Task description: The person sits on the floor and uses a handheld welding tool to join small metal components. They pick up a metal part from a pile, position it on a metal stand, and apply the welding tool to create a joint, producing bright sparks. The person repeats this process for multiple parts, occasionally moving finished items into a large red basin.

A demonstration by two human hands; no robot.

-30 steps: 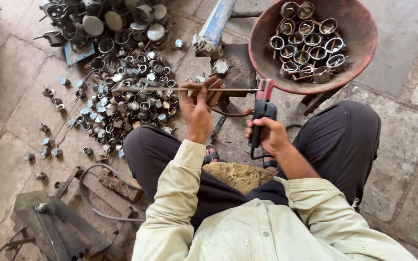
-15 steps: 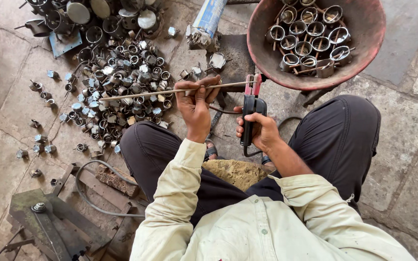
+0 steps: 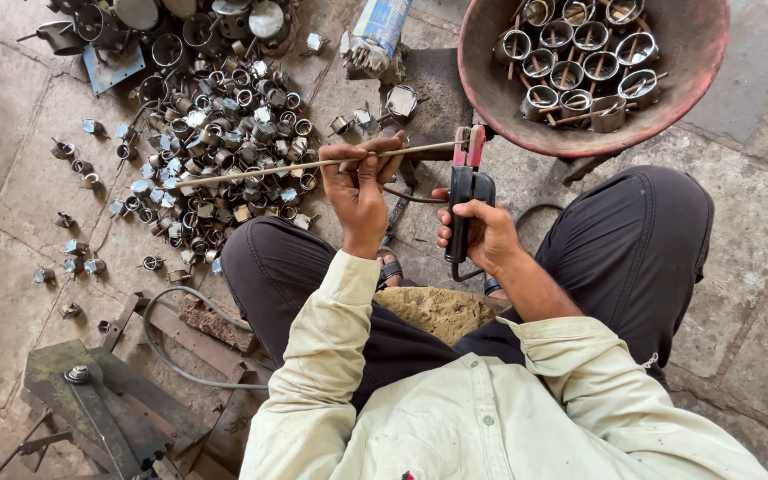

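**Rod held at the holder clamp**

A stone-slab floor (image 3: 11,151) is seen from above, with a person seated low on it. At the lower left a metal frame (image 3: 91,400) and a grey hose (image 3: 166,342) are laid. Further up, a heap of small metal rings (image 3: 215,133) is spread over the slabs. A thin rod (image 3: 260,167) is pinched near its right end by the closed fingers of the left hand (image 3: 359,191). Its tip is set in the red jaws of the black holder (image 3: 462,200), around which the right hand (image 3: 486,233) is closed. At the upper right a red basin (image 3: 668,116) containing finished metal cups (image 3: 575,62) is placed.
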